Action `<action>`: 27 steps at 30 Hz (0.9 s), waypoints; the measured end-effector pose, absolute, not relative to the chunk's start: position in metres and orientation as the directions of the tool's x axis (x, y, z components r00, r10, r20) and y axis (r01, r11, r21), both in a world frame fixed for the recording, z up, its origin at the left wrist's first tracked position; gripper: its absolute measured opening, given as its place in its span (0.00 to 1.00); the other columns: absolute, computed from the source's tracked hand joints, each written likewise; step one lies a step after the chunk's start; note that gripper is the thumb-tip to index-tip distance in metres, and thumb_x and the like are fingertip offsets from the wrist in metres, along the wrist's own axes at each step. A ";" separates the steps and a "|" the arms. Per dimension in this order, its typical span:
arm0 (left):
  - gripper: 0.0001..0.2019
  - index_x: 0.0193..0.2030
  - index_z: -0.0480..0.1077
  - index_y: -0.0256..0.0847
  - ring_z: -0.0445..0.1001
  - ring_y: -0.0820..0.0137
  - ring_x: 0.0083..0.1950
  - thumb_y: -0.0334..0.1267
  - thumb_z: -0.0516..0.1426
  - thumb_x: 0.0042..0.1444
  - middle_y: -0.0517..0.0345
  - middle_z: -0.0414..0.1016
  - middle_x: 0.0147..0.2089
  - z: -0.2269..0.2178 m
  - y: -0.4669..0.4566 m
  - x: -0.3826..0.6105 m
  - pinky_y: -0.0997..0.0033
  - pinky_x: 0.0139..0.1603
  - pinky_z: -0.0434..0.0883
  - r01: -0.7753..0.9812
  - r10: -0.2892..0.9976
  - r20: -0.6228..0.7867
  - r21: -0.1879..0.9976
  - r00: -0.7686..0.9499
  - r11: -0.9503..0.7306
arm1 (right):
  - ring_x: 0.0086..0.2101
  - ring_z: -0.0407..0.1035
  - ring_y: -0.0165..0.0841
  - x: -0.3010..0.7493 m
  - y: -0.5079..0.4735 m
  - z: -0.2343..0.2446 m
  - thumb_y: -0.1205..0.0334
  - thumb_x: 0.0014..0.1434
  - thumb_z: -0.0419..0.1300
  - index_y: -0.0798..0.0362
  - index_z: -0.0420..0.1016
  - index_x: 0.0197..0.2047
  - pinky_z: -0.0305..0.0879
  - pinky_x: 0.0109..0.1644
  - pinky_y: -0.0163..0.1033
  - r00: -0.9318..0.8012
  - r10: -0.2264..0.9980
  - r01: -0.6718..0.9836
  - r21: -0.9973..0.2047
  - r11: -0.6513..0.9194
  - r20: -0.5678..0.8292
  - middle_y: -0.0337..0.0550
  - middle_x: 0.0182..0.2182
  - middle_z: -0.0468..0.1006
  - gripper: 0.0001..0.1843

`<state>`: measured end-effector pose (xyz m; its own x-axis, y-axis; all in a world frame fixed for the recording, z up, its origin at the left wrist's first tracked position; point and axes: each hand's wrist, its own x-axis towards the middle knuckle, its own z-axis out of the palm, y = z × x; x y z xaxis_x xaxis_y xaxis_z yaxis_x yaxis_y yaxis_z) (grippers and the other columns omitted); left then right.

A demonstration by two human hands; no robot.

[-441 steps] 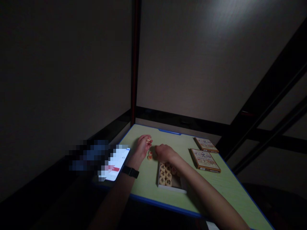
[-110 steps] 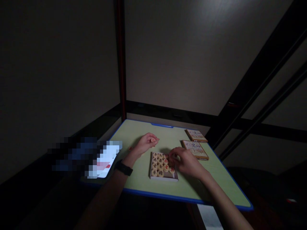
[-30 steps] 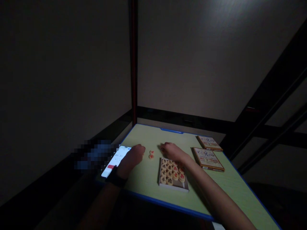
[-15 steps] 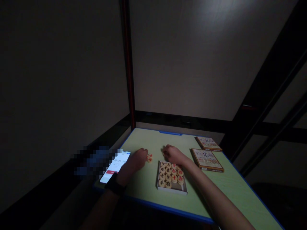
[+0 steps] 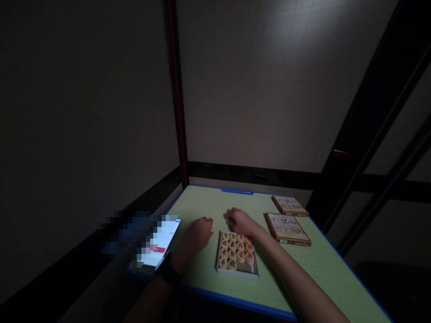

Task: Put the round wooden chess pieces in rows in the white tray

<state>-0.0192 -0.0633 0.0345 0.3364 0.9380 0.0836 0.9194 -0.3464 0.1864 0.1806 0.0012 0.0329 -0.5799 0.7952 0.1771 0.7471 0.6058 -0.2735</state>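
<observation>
A shallow white tray (image 5: 256, 272) lies on a green table (image 5: 208, 202) and holds several round wooden chess pieces (image 5: 232, 252) with black or red characters. My left hand (image 5: 198, 233) rests on the table just left of the tray, fingers curled inward over the spot where loose pieces lay; whether it holds any is hidden. A dark watch (image 5: 167, 271) is on that wrist. My right hand (image 5: 239, 220) sits at the tray's far edge, fingers curled down; what they hold, if anything, I cannot make out.
Two flat printed boxes (image 5: 287, 229) (image 5: 289, 205) lie at the table's right side. A lit phone (image 5: 160, 244) lies at the table's left edge. A dark post (image 5: 177, 112) rises behind the table; dark rails run at the right. The room is dim.
My left hand has slid right over the two loose red-marked pieces, which no longer show. My right hand stays at the tray's far edge. The view shifted slightly.
</observation>
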 end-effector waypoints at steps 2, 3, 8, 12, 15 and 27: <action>0.07 0.43 0.70 0.37 0.74 0.61 0.50 0.29 0.52 0.61 0.46 0.76 0.47 0.029 -0.059 -0.020 0.62 0.54 0.68 0.921 0.935 0.105 0.168 0.338 -0.351 | 0.39 0.71 0.36 0.181 0.001 0.033 0.74 0.56 0.56 0.58 0.81 0.37 0.63 0.45 0.34 -0.580 0.794 0.739 -0.291 0.607 0.184 0.51 0.38 0.79 0.12; 0.07 0.42 0.70 0.37 0.74 0.62 0.49 0.28 0.52 0.61 0.47 0.77 0.46 0.027 -0.056 -0.020 0.62 0.53 0.68 0.917 0.931 0.128 0.172 0.341 -0.359 | 0.39 0.72 0.36 0.181 0.001 0.032 0.74 0.56 0.56 0.58 0.81 0.38 0.63 0.45 0.35 -0.578 0.794 0.735 -0.302 0.607 0.189 0.52 0.38 0.79 0.12; 0.09 0.44 0.72 0.39 0.76 0.66 0.46 0.28 0.53 0.59 0.52 0.78 0.43 0.028 -0.037 -0.017 0.68 0.50 0.70 0.813 0.865 0.383 0.354 0.324 -0.462 | 0.38 0.73 0.36 0.183 0.005 0.031 0.72 0.52 0.60 0.58 0.81 0.43 0.65 0.46 0.37 -0.529 0.810 0.676 -0.451 0.583 0.253 0.51 0.39 0.80 0.15; 0.06 0.41 0.72 0.40 0.76 0.69 0.40 0.31 0.54 0.59 0.55 0.78 0.40 0.038 -0.021 -0.007 0.71 0.44 0.71 0.748 0.825 0.493 0.429 0.276 -0.507 | 0.26 0.71 0.32 0.182 0.013 0.032 0.55 0.62 0.57 0.58 0.80 0.36 0.66 0.32 0.36 -0.341 0.894 0.429 -0.798 0.423 0.291 0.45 0.26 0.79 0.15; 0.05 0.40 0.70 0.41 0.76 0.69 0.39 0.31 0.53 0.61 0.56 0.78 0.38 0.040 -0.011 0.003 0.71 0.42 0.70 0.734 0.812 0.518 0.435 0.269 -0.521 | 0.25 0.72 0.32 0.180 0.015 0.035 0.40 0.56 0.61 0.57 0.78 0.36 0.68 0.29 0.36 -0.291 0.918 0.125 -0.941 0.316 0.269 0.44 0.26 0.80 0.26; 0.07 0.43 0.71 0.42 0.76 0.67 0.43 0.30 0.56 0.59 0.56 0.78 0.42 0.027 -0.007 0.023 0.70 0.46 0.72 0.632 0.757 0.598 0.486 0.263 -0.603 | 0.20 0.73 0.31 0.179 0.008 0.039 0.54 0.36 0.77 0.57 0.77 0.34 0.71 0.24 0.34 -0.232 0.971 -0.163 -0.986 0.021 0.059 0.43 0.24 0.82 0.24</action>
<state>0.0231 -0.0073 0.0270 0.2630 0.7572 0.5979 0.6322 -0.6034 0.4861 0.1791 0.0083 0.0390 -0.2318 0.9710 0.0593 -0.1627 0.0214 -0.9864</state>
